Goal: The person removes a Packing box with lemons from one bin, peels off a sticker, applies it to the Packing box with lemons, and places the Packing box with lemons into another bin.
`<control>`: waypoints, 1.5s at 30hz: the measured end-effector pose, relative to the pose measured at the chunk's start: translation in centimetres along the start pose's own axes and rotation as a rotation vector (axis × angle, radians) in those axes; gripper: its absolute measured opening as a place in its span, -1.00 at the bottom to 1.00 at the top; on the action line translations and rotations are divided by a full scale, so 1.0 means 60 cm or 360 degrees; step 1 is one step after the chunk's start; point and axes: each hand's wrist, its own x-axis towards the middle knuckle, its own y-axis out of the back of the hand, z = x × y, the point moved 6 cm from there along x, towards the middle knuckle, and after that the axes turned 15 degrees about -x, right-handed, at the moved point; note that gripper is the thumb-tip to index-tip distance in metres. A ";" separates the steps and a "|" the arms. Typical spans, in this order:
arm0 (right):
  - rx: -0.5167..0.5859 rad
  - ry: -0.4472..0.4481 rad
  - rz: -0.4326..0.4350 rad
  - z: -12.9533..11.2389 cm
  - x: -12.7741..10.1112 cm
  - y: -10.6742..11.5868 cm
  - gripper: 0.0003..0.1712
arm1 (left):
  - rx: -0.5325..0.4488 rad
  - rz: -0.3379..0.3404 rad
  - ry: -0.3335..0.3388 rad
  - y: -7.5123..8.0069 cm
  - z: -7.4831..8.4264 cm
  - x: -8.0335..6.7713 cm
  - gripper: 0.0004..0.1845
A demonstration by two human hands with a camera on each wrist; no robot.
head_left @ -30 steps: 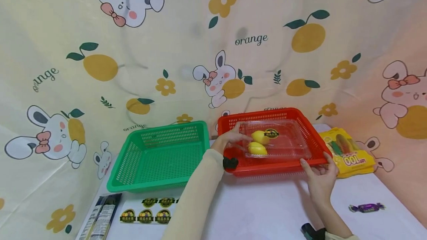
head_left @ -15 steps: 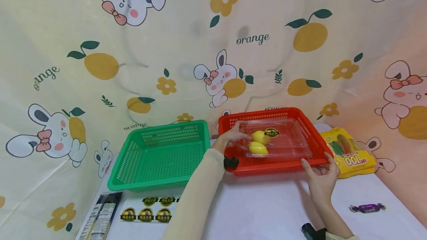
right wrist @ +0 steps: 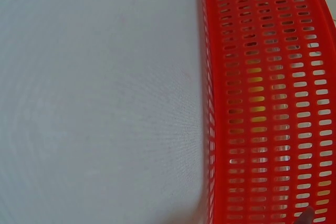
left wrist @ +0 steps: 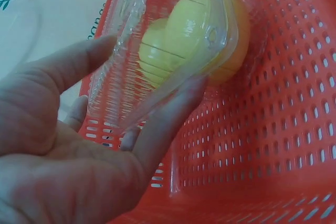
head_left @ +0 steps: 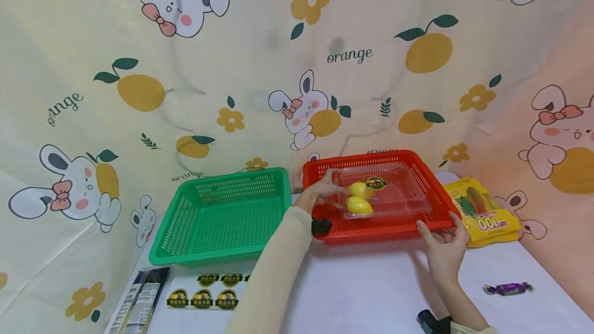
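A clear plastic box [head_left: 401, 189] with lemons [head_left: 359, 205] at its left end is inside the red basket [head_left: 371, 232]. A round black-and-gold sticker [head_left: 376, 183] is on its lid. My left hand [head_left: 322, 192] holds the box by its left end; in the left wrist view, thumb and fingers [left wrist: 176, 111] lie on either side of the clear wall. With the right hand [head_left: 444, 251] I grip the basket's front right corner, thumb on the near side of the rim. In the right wrist view the basket's slotted side [right wrist: 273, 119] fills the right part, and the hand barely shows.
A green basket [head_left: 232, 231] stands to the left of the red one. In front of it lie a sticker sheet [head_left: 202, 298] and a dark packet [head_left: 141, 298]. A yellow bag [head_left: 484, 215] is at right, with a purple wrapped candy [head_left: 509, 288] nearer. A printed cloth hangs behind.
The clear box has turned slightly, its front right corner now a little further back. Both hands keep nearly the same places.
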 end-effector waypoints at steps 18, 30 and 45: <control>-0.0046 -0.0069 -0.0066 -0.002 -0.001 -0.016 -0.09 | 0.0626 0.0323 -0.0595 0.007 0.144 -0.187 -0.28; 0.0097 -0.0209 -0.0012 0.002 0.008 -0.004 -0.08 | 0.1271 0.0348 -0.1091 0.007 0.133 -0.380 -0.54; 0.0059 -0.0206 0.0023 0.005 0.008 -0.007 -0.08 | 0.2485 0.0745 -0.0665 0.062 -0.034 -0.439 -0.01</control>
